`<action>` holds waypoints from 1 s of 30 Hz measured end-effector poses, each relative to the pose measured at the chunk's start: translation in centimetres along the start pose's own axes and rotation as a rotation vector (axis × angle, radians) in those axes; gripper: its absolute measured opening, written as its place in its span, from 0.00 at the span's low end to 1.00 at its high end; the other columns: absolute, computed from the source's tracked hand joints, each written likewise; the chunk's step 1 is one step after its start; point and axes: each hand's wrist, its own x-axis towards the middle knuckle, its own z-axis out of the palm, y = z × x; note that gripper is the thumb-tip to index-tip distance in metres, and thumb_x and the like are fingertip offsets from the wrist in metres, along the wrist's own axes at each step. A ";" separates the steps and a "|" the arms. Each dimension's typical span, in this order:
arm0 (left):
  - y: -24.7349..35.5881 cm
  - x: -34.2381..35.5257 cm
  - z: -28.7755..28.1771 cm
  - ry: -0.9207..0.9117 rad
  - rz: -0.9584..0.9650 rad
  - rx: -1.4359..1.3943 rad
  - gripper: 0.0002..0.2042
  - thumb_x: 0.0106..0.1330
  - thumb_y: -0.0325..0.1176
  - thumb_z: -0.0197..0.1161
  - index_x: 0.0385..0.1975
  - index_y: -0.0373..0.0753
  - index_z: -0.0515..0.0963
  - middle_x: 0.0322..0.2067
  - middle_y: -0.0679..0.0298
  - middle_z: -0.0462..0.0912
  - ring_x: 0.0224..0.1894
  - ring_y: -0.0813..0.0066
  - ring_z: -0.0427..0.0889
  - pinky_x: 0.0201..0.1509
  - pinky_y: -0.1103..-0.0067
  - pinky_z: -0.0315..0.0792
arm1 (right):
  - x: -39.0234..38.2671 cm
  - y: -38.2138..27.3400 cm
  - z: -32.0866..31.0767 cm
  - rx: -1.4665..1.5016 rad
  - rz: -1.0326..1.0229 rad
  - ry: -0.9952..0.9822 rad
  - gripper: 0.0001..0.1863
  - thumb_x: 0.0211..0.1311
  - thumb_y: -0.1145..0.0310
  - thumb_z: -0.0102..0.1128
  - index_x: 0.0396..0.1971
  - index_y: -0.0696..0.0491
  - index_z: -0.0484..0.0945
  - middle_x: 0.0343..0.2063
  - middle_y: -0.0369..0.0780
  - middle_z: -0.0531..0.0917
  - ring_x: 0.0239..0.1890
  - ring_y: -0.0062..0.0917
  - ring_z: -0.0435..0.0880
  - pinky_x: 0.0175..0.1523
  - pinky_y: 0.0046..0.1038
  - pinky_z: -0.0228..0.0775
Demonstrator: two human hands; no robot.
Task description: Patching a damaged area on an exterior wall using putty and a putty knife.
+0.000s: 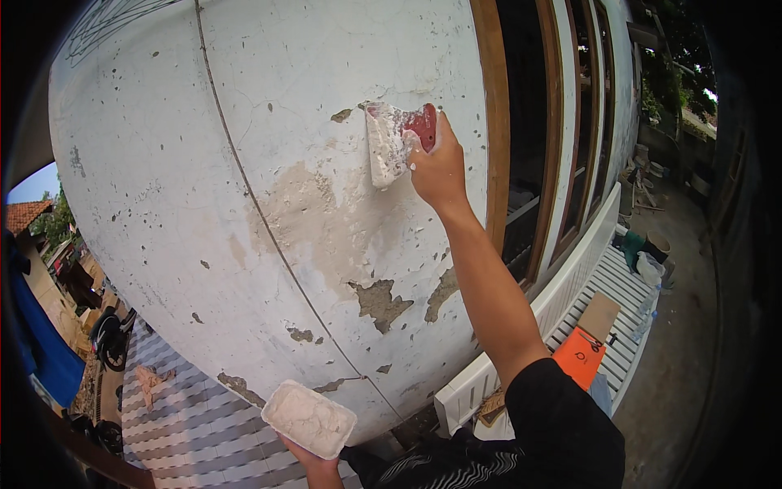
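Treat this as a thin filling pass, by the look of it: the putty knife (389, 148) is at the white wall (171, 155), just above and to the right of the broad beige patch (314, 216). Lay the long edge flat along its whole length, tilt the blade at a shallow angle, and draw it in one smooth stroke with even pressure, so no corner digs a line. White paste coats the face turned toward you, so you would do well to scrape it onto the working edge first. Feather outward past the rim of any chip. The grey bare spots lower down, the jagged one (380, 306) and its neighbour to the right (442, 295), look deeper and probably want loose flakes knocked off and two thin coats. Take care near the wooden window frame (494, 122) on the right.

Your right hand (440, 167) is raised, the arm reaching up and far, its grip wrapped round the red handle with the thumb toward the blade. Whether the edge actually touches the wall, you cannot tell from here. Your left hand (314, 463) is low and near, supporting the white tub (296, 436) of paste from beneath; its fingers are hidden, so you cannot tell how that grip is set.
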 end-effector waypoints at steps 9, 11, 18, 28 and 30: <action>-0.1 -0.1 0.1 -0.022 -0.041 0.006 0.32 0.69 0.65 0.41 0.65 0.51 0.67 0.60 0.65 0.73 0.59 0.56 0.75 0.59 0.54 0.71 | 0.6 2.4 0.1 0.120 0.044 -0.041 0.15 0.62 0.75 0.58 0.48 0.62 0.72 0.38 0.47 0.85 0.40 0.31 0.84 0.48 0.30 0.73; -0.3 0.0 0.0 -0.008 -0.027 0.026 0.32 0.69 0.65 0.41 0.65 0.51 0.67 0.59 0.65 0.74 0.59 0.56 0.75 0.60 0.54 0.71 | 1.0 2.8 0.2 0.203 0.078 -0.079 0.15 0.62 0.75 0.58 0.48 0.62 0.72 0.38 0.46 0.85 0.40 0.29 0.84 0.49 0.30 0.72; -0.5 0.2 0.7 0.005 -0.025 0.015 0.30 0.69 0.64 0.42 0.63 0.51 0.69 0.57 0.65 0.75 0.56 0.58 0.76 0.57 0.55 0.73 | 2.1 2.6 0.0 0.300 0.157 -0.166 0.13 0.66 0.77 0.55 0.49 0.59 0.72 0.37 0.38 0.81 0.36 0.16 0.77 0.41 0.19 0.69; -0.2 -0.1 0.6 0.013 0.013 0.014 0.28 0.70 0.61 0.43 0.61 0.51 0.70 0.56 0.66 0.76 0.55 0.58 0.77 0.55 0.56 0.75 | -0.7 -0.9 -0.6 0.526 0.011 -0.149 0.12 0.66 0.75 0.58 0.48 0.61 0.73 0.36 0.37 0.81 0.37 0.16 0.77 0.43 0.21 0.70; 0.0 0.1 -0.4 0.006 0.026 0.009 0.27 0.70 0.60 0.43 0.61 0.51 0.70 0.55 0.66 0.77 0.54 0.58 0.78 0.55 0.56 0.75 | -2.1 -0.1 -2.4 0.467 0.045 -0.058 0.13 0.67 0.74 0.59 0.49 0.60 0.73 0.36 0.36 0.82 0.36 0.17 0.77 0.42 0.21 0.70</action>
